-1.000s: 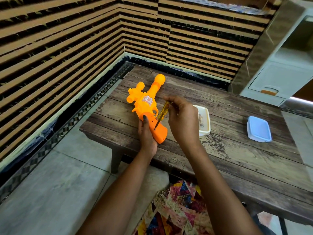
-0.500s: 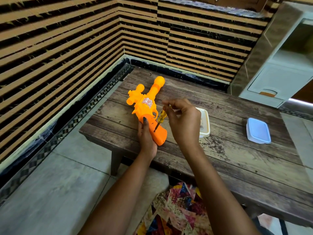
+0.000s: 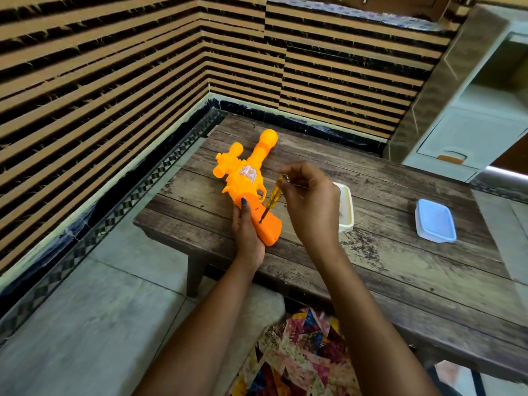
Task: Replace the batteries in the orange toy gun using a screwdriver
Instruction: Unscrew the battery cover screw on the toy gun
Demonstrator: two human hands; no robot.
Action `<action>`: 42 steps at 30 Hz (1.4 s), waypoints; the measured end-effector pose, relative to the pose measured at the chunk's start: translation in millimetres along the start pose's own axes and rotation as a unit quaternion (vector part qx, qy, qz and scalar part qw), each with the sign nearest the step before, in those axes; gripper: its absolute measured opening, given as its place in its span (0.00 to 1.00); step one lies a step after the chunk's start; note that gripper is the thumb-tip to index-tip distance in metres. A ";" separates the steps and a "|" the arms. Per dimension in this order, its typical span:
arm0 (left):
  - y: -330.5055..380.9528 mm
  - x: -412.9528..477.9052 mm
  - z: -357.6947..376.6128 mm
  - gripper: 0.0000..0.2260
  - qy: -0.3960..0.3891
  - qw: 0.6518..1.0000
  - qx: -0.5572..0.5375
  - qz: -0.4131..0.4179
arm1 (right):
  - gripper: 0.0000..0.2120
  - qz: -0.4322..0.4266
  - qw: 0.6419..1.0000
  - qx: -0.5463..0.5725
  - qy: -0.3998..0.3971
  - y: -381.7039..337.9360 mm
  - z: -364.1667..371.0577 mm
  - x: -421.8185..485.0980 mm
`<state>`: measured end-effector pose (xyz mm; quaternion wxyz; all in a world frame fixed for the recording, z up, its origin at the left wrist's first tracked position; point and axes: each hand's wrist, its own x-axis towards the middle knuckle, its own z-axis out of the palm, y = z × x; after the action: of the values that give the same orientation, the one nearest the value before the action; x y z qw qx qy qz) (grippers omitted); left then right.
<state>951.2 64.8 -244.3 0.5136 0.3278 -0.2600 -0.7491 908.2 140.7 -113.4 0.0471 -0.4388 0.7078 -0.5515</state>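
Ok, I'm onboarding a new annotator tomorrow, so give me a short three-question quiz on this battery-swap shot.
1. True or false: the screwdriver tip sits on the grip of the orange toy gun.
2. Which hand pinches the screwdriver's handle? A) the left B) the right C) both
3. Fill in: to the right of the open white tub, apart from it, lies a pale ___ lid.

Key
1. True.
2. B: the right hand pinches it, while the left hand holds the gun's grip.
3. Blue.
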 end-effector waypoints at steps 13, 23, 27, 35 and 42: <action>-0.9 0.1 -0.2 0.21 0.009 1.000 0.010 -0.004 | 0.13 0.012 1.000 -0.011 -0.019 -1.7 0.7 3.6; -1.9 1.3 -1.2 0.21 0.004 1.000 0.001 0.002 | 0.15 -0.009 1.000 -0.017 -0.016 -1.1 -0.2 3.6; -2.7 1.0 -2.0 0.22 0.004 1.000 0.006 -0.004 | 0.16 0.005 1.000 -0.022 -0.017 -2.0 -1.4 5.8; -1.7 1.6 -1.5 0.21 0.004 1.000 0.008 -0.001 | 0.09 0.000 1.000 0.016 -0.008 2.5 2.3 -0.2; -2.7 1.5 -3.1 0.22 0.000 1.000 0.015 -0.005 | 0.14 -0.051 0.998 -0.039 -0.001 -0.9 3.4 -4.2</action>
<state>951.6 64.1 -248.6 0.5048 0.3366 -0.2693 -0.7479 913.2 141.0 -115.8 0.0027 -0.4767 0.7056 -0.5243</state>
